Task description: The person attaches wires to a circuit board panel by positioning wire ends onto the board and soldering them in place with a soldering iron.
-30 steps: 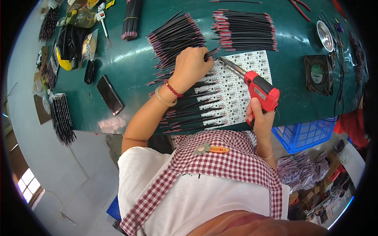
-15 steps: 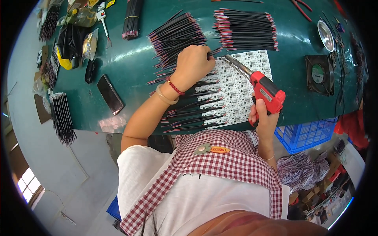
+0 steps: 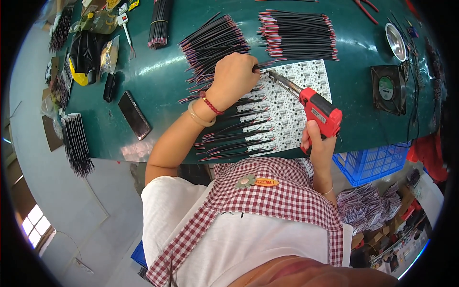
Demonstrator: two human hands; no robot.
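Head view: at the frame's centre the left hand [image 3: 234, 76] rests on the green table [image 3: 158, 81], fingers pinched together on a black wire [image 3: 264, 63] at the upper left corner of the white circuit panel [image 3: 291, 103]. Just right of centre, the right hand [image 3: 318, 143] has its fingers clamped around the grip of a red soldering gun [image 3: 319, 111], whose metal tip points up-left, ending beside the left fingertips. Bundles of black wires [image 3: 296, 28] lie above the panel.
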